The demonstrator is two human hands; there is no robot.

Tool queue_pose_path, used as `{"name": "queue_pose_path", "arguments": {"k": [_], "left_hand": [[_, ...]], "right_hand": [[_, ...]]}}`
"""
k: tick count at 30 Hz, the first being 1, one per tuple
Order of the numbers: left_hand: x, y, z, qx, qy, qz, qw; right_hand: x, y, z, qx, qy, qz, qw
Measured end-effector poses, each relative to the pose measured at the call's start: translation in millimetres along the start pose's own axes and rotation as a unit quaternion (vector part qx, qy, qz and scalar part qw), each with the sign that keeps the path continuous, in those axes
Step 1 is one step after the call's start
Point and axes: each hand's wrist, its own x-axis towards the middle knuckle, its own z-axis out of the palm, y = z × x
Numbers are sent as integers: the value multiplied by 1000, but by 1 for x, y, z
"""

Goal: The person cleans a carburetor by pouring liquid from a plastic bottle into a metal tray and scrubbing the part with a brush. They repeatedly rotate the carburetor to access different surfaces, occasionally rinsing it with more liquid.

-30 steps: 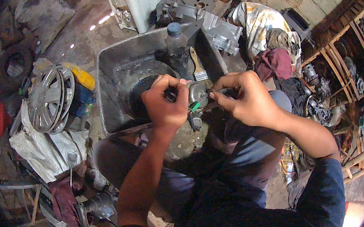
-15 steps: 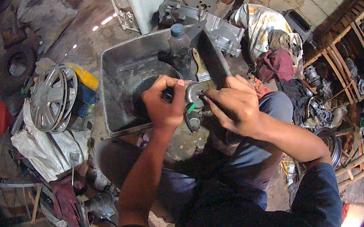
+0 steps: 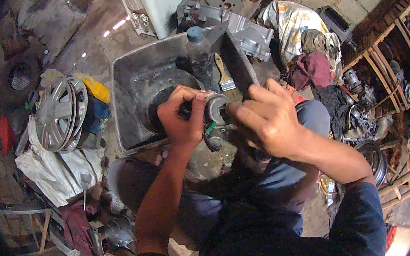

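My left hand (image 3: 182, 118) is closed around a small round grey metal part (image 3: 218, 110) with a dark opening in its face. A short black lead with a green piece (image 3: 210, 128) hangs from its lower side. My right hand (image 3: 267, 121) is beside that face, fingers curled and pinched together. Whatever those fingers hold, if anything, is hidden. Both hands are over the near edge of a dark rectangular basin (image 3: 125, 69), which contains a round pan (image 3: 179, 75), a dark bottle with a blue cap (image 3: 195, 34) and a wooden-handled paintbrush (image 3: 222, 73).
Grey metal castings (image 3: 250, 37) and a white plastic container (image 3: 155, 7) stand beyond the basin. Silver wheel covers (image 3: 55, 114) lie to the left. A white sack (image 3: 289, 27) and maroon cloth (image 3: 311, 71) are on the right, before wooden shelves (image 3: 386, 77) of metal parts.
My right hand has turned and its fingers have lifted slightly beside the round part. The left hand keeps its hold, shifting a little to the left.
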Motion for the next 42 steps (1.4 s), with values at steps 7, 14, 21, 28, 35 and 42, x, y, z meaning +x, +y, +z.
{"name": "queue_pose_path", "arguments": {"k": [7,14,21,28,35,42], "left_hand": [[-1,3,-1,6,-7,-24,1000],[-2,-1,1,-17,7,-21,1000],[-1,4,0,5,14,-16,1000],[-5,1,-7,1,-2,-19,1000],[-4,4,-4,-18,6,-16,1000],[-4,7,-6,-6,3,-17,1000]], "right_hand": [[1,2,-9,50,-32,70,996],[2,-4,-5,135,-33,157,978],[1,-7,8,90,30,89,991],[-1,4,-7,141,16,128,982],[-11,2,-7,195,40,207,958],[-11,-13,-5,271,70,243,929]]}}
